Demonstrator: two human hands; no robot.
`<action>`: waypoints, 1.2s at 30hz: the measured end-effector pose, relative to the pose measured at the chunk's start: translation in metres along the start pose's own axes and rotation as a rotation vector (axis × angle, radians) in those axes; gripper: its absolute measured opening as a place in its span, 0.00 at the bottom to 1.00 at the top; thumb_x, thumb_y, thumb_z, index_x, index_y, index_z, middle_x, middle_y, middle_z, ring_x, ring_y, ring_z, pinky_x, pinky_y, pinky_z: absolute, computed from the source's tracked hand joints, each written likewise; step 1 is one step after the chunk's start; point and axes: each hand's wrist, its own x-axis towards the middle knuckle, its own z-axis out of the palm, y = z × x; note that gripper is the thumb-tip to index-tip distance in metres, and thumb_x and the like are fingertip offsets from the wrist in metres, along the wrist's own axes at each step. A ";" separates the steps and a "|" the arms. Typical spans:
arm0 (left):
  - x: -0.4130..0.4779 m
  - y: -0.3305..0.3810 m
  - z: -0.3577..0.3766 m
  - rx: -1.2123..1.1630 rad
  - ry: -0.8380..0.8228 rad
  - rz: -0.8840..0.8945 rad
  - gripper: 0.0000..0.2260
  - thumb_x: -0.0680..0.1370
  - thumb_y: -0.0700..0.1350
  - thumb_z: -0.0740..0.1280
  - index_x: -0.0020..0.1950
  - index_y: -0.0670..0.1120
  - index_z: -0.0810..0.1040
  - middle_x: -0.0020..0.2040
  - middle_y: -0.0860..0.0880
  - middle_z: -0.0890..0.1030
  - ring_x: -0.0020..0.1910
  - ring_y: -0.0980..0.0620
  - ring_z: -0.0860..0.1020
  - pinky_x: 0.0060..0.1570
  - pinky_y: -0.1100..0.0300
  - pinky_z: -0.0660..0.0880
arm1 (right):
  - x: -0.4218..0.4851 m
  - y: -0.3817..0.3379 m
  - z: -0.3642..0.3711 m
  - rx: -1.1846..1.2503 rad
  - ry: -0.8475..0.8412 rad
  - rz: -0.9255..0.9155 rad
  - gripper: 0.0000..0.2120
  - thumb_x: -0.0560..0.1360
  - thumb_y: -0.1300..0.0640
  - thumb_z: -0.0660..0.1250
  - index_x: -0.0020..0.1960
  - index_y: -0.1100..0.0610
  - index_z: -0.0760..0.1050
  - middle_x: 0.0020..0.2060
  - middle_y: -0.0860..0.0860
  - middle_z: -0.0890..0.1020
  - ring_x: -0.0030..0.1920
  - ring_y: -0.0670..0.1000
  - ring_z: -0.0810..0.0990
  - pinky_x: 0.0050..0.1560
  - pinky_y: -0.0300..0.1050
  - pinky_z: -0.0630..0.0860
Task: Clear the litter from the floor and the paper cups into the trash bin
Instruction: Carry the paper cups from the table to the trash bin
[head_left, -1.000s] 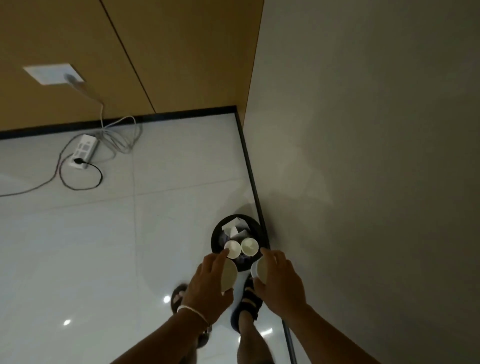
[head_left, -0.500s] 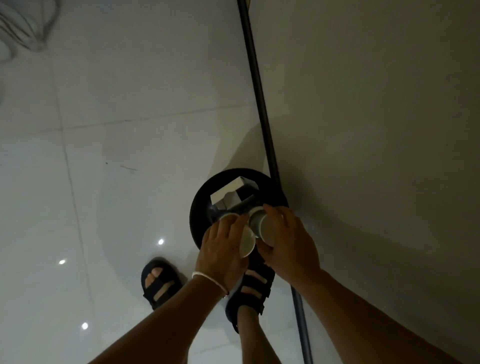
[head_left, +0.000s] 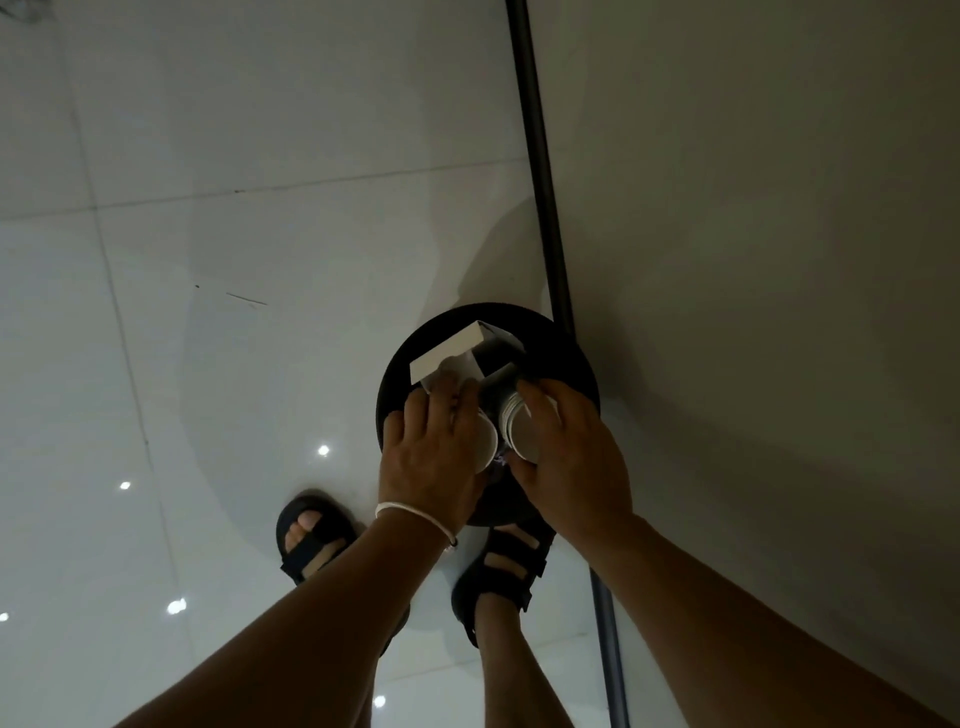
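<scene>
A round black trash bin (head_left: 563, 345) stands on the white tiled floor against the wall's dark skirting. A white box (head_left: 449, 356) sticks up inside it. Over the bin's mouth, my left hand (head_left: 431, 457) grips a white paper cup (head_left: 487, 442) lying on its side. My right hand (head_left: 569, 460) grips a second paper cup (head_left: 519, 426), its rim tilted toward the first. The two cups almost touch. Anything deeper in the bin is hidden by my hands.
A plain grey wall (head_left: 753, 312) rises on the right, with a dark skirting strip (head_left: 540, 166) along its foot. My two feet in black sandals (head_left: 311, 535) (head_left: 501, 566) stand just in front of the bin. White glossy floor tiles (head_left: 234, 234) spread to the left.
The view has tipped down and drawn closer to the bin. Both hands have carried their cups forward from in front of the bin to over its mouth. The power strip and cables have left the view.
</scene>
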 end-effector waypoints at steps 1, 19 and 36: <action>0.001 -0.001 0.004 0.021 -0.001 0.007 0.38 0.62 0.59 0.74 0.67 0.42 0.73 0.64 0.40 0.74 0.58 0.38 0.74 0.49 0.49 0.73 | 0.001 0.001 0.002 -0.030 0.000 -0.013 0.38 0.65 0.49 0.80 0.70 0.58 0.71 0.65 0.57 0.75 0.64 0.59 0.76 0.53 0.52 0.80; -0.041 -0.030 -0.072 -0.142 -0.155 0.107 0.36 0.70 0.59 0.67 0.74 0.46 0.63 0.71 0.45 0.67 0.68 0.43 0.67 0.61 0.51 0.69 | -0.020 -0.031 -0.062 -0.021 -0.255 0.018 0.45 0.73 0.41 0.69 0.80 0.52 0.48 0.77 0.53 0.57 0.77 0.55 0.55 0.72 0.50 0.62; -0.225 -0.101 -0.372 -0.059 0.062 -0.273 0.35 0.74 0.63 0.58 0.77 0.50 0.52 0.76 0.48 0.57 0.74 0.46 0.56 0.69 0.47 0.60 | -0.102 -0.273 -0.293 -0.161 -0.340 -0.246 0.37 0.76 0.36 0.59 0.79 0.47 0.50 0.78 0.51 0.54 0.78 0.55 0.48 0.75 0.57 0.57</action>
